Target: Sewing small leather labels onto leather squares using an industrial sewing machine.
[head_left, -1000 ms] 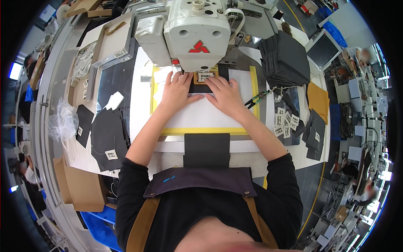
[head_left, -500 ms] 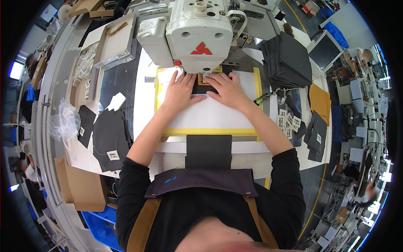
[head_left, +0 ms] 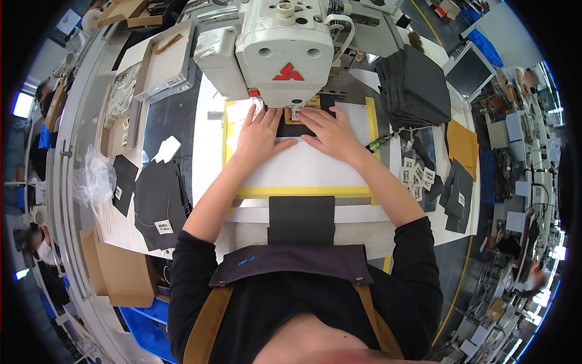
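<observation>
Now my unclenched left hand [head_left: 259, 143] and right hand [head_left: 331, 134] are pressing a flat black panel [head_left: 296, 130], which uneven pressure could skew beneath the blocky white machine [head_left: 284, 50].

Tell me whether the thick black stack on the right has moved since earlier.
No; the black stack shows no clear shift, still just left of the screen.

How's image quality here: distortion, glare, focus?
Head view: fisheye bends the metal rail, corners go black; head view: bright panel at left rim looks blown out; head view: sewing machine and black panel look fairly sharp, person at right rim blurred.
</observation>
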`<action>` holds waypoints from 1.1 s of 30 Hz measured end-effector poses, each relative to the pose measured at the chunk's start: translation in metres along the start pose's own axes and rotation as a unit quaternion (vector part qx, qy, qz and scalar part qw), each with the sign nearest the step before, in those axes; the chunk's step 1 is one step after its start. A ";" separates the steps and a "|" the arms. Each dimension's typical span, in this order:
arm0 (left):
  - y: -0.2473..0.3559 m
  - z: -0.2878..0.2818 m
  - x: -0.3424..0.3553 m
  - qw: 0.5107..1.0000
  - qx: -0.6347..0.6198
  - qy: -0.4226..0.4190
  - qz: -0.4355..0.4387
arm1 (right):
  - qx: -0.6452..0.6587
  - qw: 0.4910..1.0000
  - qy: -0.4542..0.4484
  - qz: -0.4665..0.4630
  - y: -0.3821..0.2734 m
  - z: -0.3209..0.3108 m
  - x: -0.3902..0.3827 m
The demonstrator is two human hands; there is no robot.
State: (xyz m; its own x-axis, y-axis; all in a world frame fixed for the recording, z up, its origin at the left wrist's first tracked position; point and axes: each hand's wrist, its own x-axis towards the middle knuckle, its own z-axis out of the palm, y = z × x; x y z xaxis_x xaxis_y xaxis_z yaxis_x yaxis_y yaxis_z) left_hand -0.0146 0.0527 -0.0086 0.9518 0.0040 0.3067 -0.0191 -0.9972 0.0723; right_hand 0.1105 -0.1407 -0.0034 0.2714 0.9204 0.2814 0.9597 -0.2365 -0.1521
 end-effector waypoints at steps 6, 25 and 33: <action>0.001 -0.003 0.001 1.000 -0.001 0.008 -0.001 | 0.014 1.000 0.012 0.015 -0.002 0.003 -0.004; -0.001 -0.006 0.005 1.000 0.010 -0.005 -0.006 | 0.014 1.000 0.000 0.025 -0.001 0.001 -0.005; -0.014 -0.007 0.022 0.999 0.002 -0.031 -0.018 | 0.022 0.999 0.031 0.013 0.020 0.010 0.009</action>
State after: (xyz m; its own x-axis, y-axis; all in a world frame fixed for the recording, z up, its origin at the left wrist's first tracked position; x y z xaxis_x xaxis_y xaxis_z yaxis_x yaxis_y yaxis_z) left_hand 0.0041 0.0670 0.0033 0.9691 0.0362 0.2442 0.0176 -0.9968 0.0779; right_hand 0.1309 -0.1341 -0.0132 0.3019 0.8930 0.3339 0.9483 -0.2452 -0.2014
